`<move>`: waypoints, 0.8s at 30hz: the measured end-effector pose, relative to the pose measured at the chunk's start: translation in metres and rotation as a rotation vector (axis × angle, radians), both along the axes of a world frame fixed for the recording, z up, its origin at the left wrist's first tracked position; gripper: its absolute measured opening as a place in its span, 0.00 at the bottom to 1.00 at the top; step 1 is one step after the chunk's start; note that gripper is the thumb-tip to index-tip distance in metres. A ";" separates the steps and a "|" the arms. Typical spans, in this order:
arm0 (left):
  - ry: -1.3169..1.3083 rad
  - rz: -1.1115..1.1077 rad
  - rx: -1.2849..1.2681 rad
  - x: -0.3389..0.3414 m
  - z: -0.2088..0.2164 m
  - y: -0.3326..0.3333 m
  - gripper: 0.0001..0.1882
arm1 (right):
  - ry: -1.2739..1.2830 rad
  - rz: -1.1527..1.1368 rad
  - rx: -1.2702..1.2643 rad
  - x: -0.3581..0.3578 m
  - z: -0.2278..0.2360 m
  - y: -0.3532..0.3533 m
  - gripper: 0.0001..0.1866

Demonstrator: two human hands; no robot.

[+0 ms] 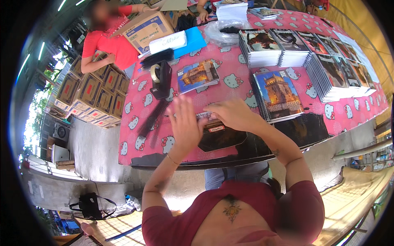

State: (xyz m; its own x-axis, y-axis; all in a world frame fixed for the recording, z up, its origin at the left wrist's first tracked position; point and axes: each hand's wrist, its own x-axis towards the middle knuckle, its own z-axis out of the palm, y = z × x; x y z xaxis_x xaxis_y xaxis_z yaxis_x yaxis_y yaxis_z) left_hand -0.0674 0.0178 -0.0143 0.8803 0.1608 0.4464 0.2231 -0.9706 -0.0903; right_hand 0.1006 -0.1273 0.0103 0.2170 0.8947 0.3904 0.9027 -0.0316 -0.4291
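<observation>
My left hand (186, 127) is held upright with its fingers stretched out, smeared a little by motion. Beside it, my right hand (236, 117) bends over the far edge of a black device (221, 139) with a red-and-white label, its fingers closed on something small I cannot make out. Left of my hands lie black spiral binding coils (152, 119). Beyond them stands a black tape dispenser (162, 80) with a roll of tape. A notebook with a castle cover (198, 76) lies past my fingertips. To the right is a stack of castle-cover spiral notebooks (279, 94).
More stacks of spiral notebooks (260, 49) fill the table's right side. A plastic bag (223, 33), a blue sheet (191, 43) and a cardboard box (150, 33) are at the back. A person in red (111, 45) stands by stacked cartons (92, 90) at the far left.
</observation>
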 end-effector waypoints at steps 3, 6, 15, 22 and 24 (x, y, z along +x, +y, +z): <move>0.097 -0.084 -0.079 -0.015 -0.022 -0.016 0.45 | -0.009 -0.028 -0.009 -0.001 0.002 -0.002 0.16; -0.151 0.069 0.150 0.017 0.014 0.005 0.48 | -0.042 -0.061 -0.041 0.001 0.009 -0.001 0.17; -0.011 -0.037 0.073 0.017 0.007 -0.005 0.51 | 0.039 -0.102 -0.040 -0.009 0.009 -0.007 0.26; -0.081 -0.190 -0.125 0.010 0.005 -0.021 0.43 | 1.214 0.089 0.587 0.004 -0.036 -0.047 0.28; 0.375 -0.173 -0.254 0.029 0.053 -0.003 0.38 | 1.153 0.042 0.441 0.009 -0.070 -0.041 0.20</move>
